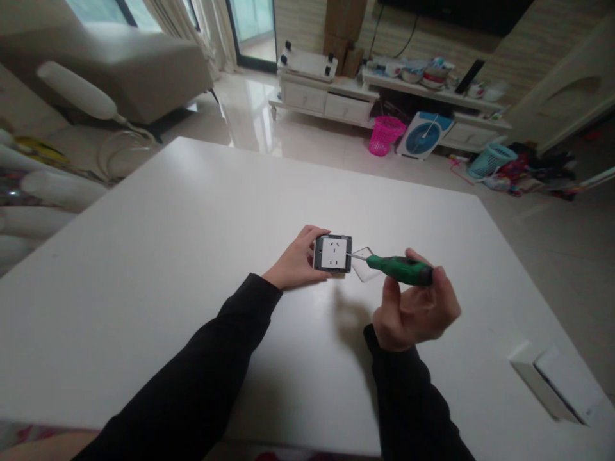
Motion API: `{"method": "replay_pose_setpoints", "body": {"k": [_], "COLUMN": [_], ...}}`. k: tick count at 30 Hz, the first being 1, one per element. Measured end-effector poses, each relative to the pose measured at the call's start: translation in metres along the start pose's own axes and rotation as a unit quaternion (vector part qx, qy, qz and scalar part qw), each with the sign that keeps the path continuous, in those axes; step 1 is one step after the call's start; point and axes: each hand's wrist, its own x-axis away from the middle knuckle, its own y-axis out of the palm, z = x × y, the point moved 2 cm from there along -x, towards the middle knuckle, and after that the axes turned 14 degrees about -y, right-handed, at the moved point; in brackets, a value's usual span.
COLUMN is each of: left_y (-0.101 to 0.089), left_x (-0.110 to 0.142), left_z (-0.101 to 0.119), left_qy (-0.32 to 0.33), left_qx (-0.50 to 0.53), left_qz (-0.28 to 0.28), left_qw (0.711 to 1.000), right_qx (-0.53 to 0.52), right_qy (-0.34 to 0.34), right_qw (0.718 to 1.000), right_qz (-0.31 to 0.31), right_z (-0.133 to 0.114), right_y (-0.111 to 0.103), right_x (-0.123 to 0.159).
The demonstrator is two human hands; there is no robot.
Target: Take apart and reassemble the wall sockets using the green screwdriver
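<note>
A wall socket [333, 261] with a white face and a dark frame is held on its left side by my left hand [300, 259]. The thumb and fingers press its lower and upper edges. In my right hand [417, 307] is a green and black screwdriver [401, 269], gripped by the handle. Its metal shaft points left, and the tip meets the right side of the socket's frame. Whether it sits in a screw is too small to tell. Behind the shaft, a pale square cover frame [365, 272] lies on the white table [230, 211], partly hidden by the screwdriver.
At the table's right front lies a white box-like object [552, 381]. Beyond the far edge stand a pink basket [384, 134], a blue and white fan [423, 136] and a low white cabinet [327, 102]. White padded chair parts [62, 189] crowd the left edge.
</note>
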Motion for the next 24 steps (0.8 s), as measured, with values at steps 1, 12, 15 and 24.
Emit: {"method": "replay_pose_setpoints", "body": {"k": [1,12,15,24], "left_y": [-0.0001,0.0003,-0.0001,0.0001], "left_x": [0.0001,-0.0007,-0.0007,0.0000], "left_z": [-0.0002,-0.0015,-0.0028,-0.0015], "left_qy": [-0.001,0.002,-0.004,-0.008], "left_qx": [0.000,-0.006,-0.011,-0.001], "left_qz": [-0.001,0.001,-0.003,-0.002], "left_qw": [1.000,1.000,1.000,1.000], "right_qx": [-0.011,-0.003,-0.034,0.019], "right_qy": [0.011,-0.001,0.029,-0.006], "right_qw": [1.000,1.000,0.999,1.000], "right_qz": [-0.002,-0.004,-0.009,0.003], "right_z": [-0.0004,0.0032,0.0031,0.0025], "right_y": [0.0015,-0.0008,0.0035,-0.0011], "right_x": [0.0009,0.0036,0.0067,0.0015]}}
